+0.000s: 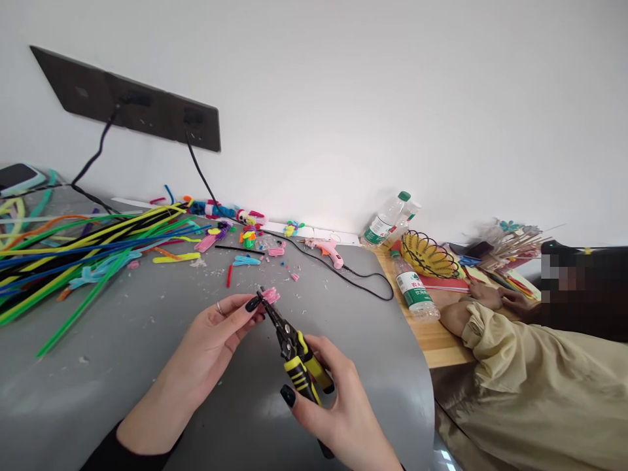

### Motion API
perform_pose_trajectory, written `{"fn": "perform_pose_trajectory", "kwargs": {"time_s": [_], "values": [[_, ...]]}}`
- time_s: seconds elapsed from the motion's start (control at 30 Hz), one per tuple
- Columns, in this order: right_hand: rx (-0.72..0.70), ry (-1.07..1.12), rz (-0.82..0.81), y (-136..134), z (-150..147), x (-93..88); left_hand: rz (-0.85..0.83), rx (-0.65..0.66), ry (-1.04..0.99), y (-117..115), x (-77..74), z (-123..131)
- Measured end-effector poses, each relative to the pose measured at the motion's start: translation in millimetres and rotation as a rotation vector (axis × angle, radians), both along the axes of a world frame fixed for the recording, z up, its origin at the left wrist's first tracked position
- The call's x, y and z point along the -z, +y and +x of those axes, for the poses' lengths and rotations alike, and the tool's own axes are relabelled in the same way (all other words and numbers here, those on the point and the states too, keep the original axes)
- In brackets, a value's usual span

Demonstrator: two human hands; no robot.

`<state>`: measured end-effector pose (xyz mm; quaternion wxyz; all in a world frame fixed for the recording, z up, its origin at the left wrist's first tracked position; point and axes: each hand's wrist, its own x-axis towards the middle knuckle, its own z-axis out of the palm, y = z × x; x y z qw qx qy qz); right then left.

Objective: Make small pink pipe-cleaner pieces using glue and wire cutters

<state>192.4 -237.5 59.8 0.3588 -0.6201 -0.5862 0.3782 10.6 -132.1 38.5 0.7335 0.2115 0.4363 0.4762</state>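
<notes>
My left hand (209, 343) pinches a small pink pipe cleaner piece (271, 296) between thumb and fingertips. My right hand (343, 402) is wrapped around the black-and-yellow handles of a pair of pliers (287, 340). The plier jaws meet the pink piece beside my left thumb; whether they bite on it I cannot tell. Beyond my hands lie a folded light blue pipe cleaner (246, 260), a short red piece (229, 276), a pink coil (276, 251) and a small multicoloured pipe cleaner figure (250, 237).
A bundle of pipe cleaners (98, 252) covers the grey table's (196, 418) left side. A pink glue gun (328, 250) with a looping cord lies near the wall. Right, a wooden table holds water bottles (416, 291) and a yellow basket (426, 254); a person's sleeve (540, 366) is near.
</notes>
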Motion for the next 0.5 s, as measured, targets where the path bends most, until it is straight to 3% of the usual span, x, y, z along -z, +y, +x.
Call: {"fn": "perform_pose_trajectory", "kwargs": {"time_s": [0.27, 0.5], "values": [[0.04, 0.071, 0.075, 3, -6, 20.0, 0.112, 0.025, 0.006, -6, 10.3, -5], [0.069, 0.084, 0.142, 5, -14, 49.8, 0.259, 0.22, 0.063, -24, 24.2, -6]]}}
